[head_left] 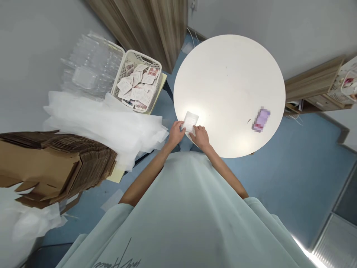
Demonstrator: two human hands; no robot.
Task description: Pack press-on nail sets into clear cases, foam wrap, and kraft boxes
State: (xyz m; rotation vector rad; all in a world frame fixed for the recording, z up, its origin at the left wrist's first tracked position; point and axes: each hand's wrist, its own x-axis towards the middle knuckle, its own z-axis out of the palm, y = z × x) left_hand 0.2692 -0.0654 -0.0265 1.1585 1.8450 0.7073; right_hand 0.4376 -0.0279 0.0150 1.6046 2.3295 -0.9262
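Both hands [176,133] [200,136] pinch packet [191,121] at table [228,67] near edge | risk: packet slips off that edge

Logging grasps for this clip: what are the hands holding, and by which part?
Both hands hold one small white packet at the round table's near edge: left hand at its lower left corner, right hand at its lower right edge.

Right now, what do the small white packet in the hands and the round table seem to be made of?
The small white packet looks like thin plastic film or paper, flat and faintly glossy; which one is unclear. The round table seems laminate or painted board: smooth, off-white, with a soft glare spot. Both hands, left and right, touch the packet.
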